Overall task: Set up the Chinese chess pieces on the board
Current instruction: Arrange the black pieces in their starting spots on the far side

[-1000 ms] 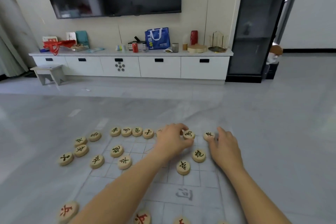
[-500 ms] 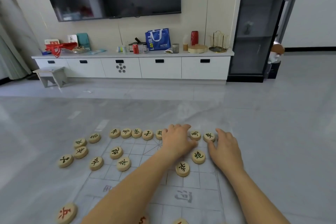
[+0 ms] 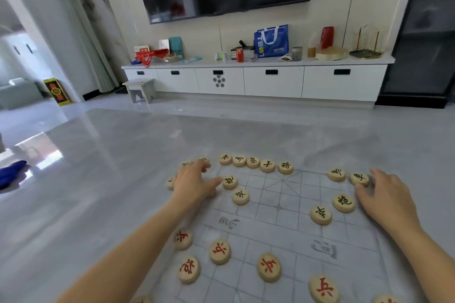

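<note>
Board (image 3: 278,226) lies flat on the floor (image 3: 110,179), spanning the gap between my two hands. My left hand (image 3: 194,187) is palm down at the board's left edge, fingers spread wide and nearly straight, holding nothing that I can see. Its fingertips rest over two loose pieces (image 3: 203,160) just off the board. Another piece (image 3: 170,183) shows partly from under the hand's outer side. The thumb tip touches a black-lettered piece (image 3: 230,182), and one more (image 3: 240,196) sits just beside the thumb, toward my wrist.

My right hand (image 3: 386,197) is also palm down, fingers relaxed and apart. Thumb and forefinger lie against the rim of the corner piece (image 3: 359,178). Whether they pinch it or merely touch it, I cannot tell. Three further black pieces (image 3: 343,202) lie just to the thumb side of that hand.

A row of five (image 3: 253,162) stands beyond and between both hands, along the far edge. Red-lettered pieces (image 3: 219,251) lie scattered near my forearms, well back from the fingers.
</note>
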Demonstrator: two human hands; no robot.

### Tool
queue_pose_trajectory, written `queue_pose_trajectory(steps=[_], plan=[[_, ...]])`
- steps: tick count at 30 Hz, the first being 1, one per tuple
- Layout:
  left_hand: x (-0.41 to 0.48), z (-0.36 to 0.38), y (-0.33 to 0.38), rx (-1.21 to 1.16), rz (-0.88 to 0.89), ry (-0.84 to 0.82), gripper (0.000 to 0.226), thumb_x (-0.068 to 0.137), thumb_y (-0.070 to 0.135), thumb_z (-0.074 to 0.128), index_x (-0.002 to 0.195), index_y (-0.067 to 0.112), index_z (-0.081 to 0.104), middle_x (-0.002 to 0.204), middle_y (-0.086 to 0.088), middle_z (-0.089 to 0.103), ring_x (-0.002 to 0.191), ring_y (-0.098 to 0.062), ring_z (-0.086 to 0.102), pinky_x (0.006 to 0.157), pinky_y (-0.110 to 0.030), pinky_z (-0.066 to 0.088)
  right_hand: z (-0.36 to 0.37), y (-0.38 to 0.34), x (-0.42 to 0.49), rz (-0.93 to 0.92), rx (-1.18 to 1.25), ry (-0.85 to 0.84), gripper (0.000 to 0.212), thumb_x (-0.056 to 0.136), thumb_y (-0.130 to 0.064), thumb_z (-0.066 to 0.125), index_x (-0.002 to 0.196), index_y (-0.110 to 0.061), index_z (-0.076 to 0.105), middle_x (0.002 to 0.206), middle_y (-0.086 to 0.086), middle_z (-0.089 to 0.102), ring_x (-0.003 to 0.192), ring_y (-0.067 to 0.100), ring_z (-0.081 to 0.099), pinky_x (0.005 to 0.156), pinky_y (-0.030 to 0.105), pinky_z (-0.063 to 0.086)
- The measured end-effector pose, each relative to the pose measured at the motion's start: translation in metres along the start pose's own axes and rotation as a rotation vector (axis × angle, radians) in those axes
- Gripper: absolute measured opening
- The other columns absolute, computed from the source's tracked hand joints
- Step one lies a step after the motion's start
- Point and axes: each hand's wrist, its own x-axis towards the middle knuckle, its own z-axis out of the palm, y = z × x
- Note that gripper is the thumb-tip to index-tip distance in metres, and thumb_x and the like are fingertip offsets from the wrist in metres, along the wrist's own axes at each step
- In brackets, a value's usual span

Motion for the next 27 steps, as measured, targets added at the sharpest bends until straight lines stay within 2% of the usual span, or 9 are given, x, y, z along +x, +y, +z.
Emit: queue_pose_trajectory(steps=[2, 5, 10, 12, 17, 24, 27], plan=[[-0.003, -0.007, -0.018, -0.025, -0.049, -0.032, 0.060, 0.070, 0.058, 0.069, 0.117, 0.026, 0.054, 0.106, 0.010, 0.053, 0.110, -0.017, 0.048, 0.093, -0.038, 0.041, 0.000, 0.000, 0.001, 0.001, -0.004, 0.006, 0.052, 0.087, -0.029, 0.058, 0.133, -0.007, 0.047, 0.125, 0.027, 0.050, 0.116, 0.045, 0.044, 0.094, 0.047, 0.040], [-0.008, -0.011, -0.038, 0.032, -0.104, -0.043, 0.068, 0.066, 0.063, 0.071, 0.119, 0.024, 0.052, 0.114, 0.006, 0.053, 0.111, -0.019, 0.046, 0.093, -0.037, 0.040, 0.002, 0.002, 0.004, 0.000, -0.007, 0.005, 0.053, 0.086, -0.029, 0.059, 0.132, -0.006, 0.048, 0.124, 0.029, 0.051, 0.116, 0.045, 0.044, 0.095, 0.048, 0.040], [-0.003, -0.016, -0.063, -0.001, -0.225, 0.150, 0.060, 0.075, 0.059, 0.066, 0.118, 0.018, 0.053, 0.118, -0.003, 0.055, 0.114, -0.025, 0.045, 0.094, -0.037, 0.038, 0.005, 0.005, 0.008, 0.034, -0.013, -0.008, 0.054, 0.084, -0.036, 0.058, 0.130, -0.009, 0.048, 0.123, 0.029, 0.051, 0.115, 0.046, 0.045, 0.093, 0.051, 0.043], [0.000, -0.017, -0.071, 0.015, -0.265, 0.172, 0.058, 0.080, 0.057, 0.061, 0.121, 0.017, 0.052, 0.122, -0.006, 0.054, 0.117, -0.027, 0.044, 0.097, -0.038, 0.037, 0.007, 0.006, 0.010, 0.036, -0.024, -0.012, 0.056, 0.083, -0.040, 0.055, 0.131, -0.011, 0.048, 0.124, 0.027, 0.051, 0.116, 0.045, 0.046, 0.093, 0.051, 0.044], [0.005, -0.015, -0.078, 0.134, -0.253, 0.055, 0.061, 0.080, 0.060, 0.057, 0.129, 0.025, 0.048, 0.129, -0.004, 0.051, 0.123, -0.026, 0.041, 0.098, -0.039, 0.035, 0.013, 0.013, 0.014, 0.042, -0.019, 0.007, 0.057, 0.082, -0.042, 0.055, 0.130, -0.011, 0.047, 0.122, 0.027, 0.052, 0.113, 0.045, 0.046, 0.090, 0.053, 0.046], [0.018, -0.012, -0.064, 0.170, -0.232, -0.019, 0.074, 0.075, 0.069, 0.057, 0.134, 0.026, 0.045, 0.133, -0.003, 0.048, 0.126, -0.025, 0.039, 0.100, -0.041, 0.034, 0.020, 0.023, 0.019, 0.036, -0.038, 0.039, 0.074, 0.072, -0.062, 0.039, 0.127, -0.014, 0.046, 0.117, 0.024, 0.055, 0.107, 0.045, 0.049, 0.083, 0.053, 0.050], [0.028, -0.009, -0.053, 0.148, -0.241, -0.034, 0.079, 0.071, 0.076, 0.052, 0.130, 0.022, 0.047, 0.128, -0.003, 0.050, 0.123, -0.026, 0.040, 0.099, -0.042, 0.034, 0.018, 0.020, 0.018, 0.040, -0.035, 0.032, 0.068, 0.076, -0.057, 0.043, 0.127, -0.013, 0.046, 0.119, 0.025, 0.055, 0.109, 0.046, 0.048, 0.083, 0.053, 0.050]])
